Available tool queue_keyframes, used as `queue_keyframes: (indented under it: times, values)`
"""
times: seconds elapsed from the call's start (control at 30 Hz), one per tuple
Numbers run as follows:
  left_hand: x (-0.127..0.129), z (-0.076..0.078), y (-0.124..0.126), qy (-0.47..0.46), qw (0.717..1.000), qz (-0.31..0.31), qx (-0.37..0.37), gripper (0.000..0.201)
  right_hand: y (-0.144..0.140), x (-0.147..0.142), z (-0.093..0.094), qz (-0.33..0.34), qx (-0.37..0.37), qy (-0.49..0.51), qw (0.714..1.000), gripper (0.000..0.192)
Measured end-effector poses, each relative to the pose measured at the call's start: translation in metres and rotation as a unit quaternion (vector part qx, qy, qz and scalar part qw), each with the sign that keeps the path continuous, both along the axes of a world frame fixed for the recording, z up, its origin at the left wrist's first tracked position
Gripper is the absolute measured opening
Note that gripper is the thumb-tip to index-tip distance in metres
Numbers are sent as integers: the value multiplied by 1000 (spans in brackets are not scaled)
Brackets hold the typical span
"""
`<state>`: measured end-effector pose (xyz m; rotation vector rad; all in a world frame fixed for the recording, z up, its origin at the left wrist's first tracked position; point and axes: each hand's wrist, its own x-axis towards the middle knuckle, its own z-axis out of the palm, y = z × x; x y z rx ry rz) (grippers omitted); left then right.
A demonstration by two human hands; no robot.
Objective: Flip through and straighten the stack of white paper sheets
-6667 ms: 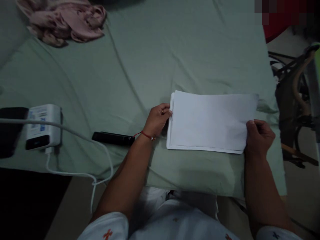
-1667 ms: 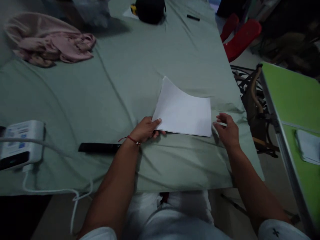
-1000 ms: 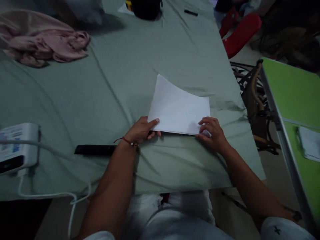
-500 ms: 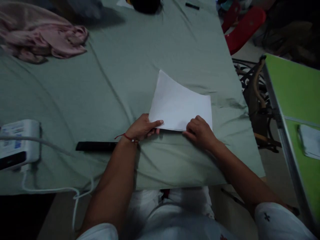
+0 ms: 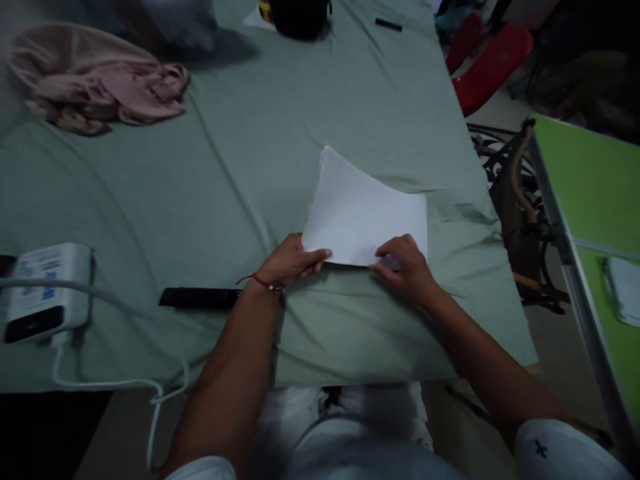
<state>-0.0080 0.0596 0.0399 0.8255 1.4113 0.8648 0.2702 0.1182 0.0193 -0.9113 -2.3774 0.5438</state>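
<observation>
So my left hand is pinching the near-left corner of the folded paper on the green sheet; right hand presses flat, fingers open, on the near edge; thumbs hidden, can't see the paper's underside.

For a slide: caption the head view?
Both hands, left and right, press folded white paper on green sheet.

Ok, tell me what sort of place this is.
Probably a room in a home: a bed or mattress under a green sheet, crumpled pink clothing on it, red plastic chairs and a green folding table alongside.
</observation>
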Motion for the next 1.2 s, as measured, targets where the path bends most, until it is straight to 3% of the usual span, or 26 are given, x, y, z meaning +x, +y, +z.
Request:
queue_keyframes:
  times: [0.07, 0.13, 0.2, 0.33, 0.5, 0.67, 0.87, 0.93, 1.03, 1.2]
  values:
    - [1, 1, 0, -10, 1000, 24, -2, 31, 7, 17, -3, -132, -3, 57, 990, 23]
    - [2, 3, 1, -20, 999, 35, 1, 30, 16, 33, -5, -274, -30, 101, 956, 40]
    - [3, 5, 0, -29, 999, 37, 9, 30, 24, 44, -6, -332, -124, 149, 923, 59]
    - [2, 6, -4, -39, 998, 44, 39, 31, 34, 51, -1, -324, -322, 236, 858, 69]
    - [-1, 2, -8, -58, 988, 99, 100, 38, 34, 52, 8, -326, -375, 330, 803, 64]
    - [-2, 1, -9, -96, 982, 124, 106, 39, 24, 51, 13, -293, -446, 317, 784, 54]
    - [-2, 10, -13, -142, 973, 151, 103, 39, 9, 53, 24, -255, -502, 171, 809, 57]
    - [-4, 13, -12, -160, 973, 150, 75, 36, 2, 53, 26, -239, -554, 134, 786, 67]
    - [-9, 16, -7, -194, 971, 142, 19, 41, -9, 52, 28, -242, -613, 156, 736, 73]
    - [-17, 16, -1, -229, 964, 131, -40, 47, -26, 61, 33, -281, -607, 191, 718, 69]
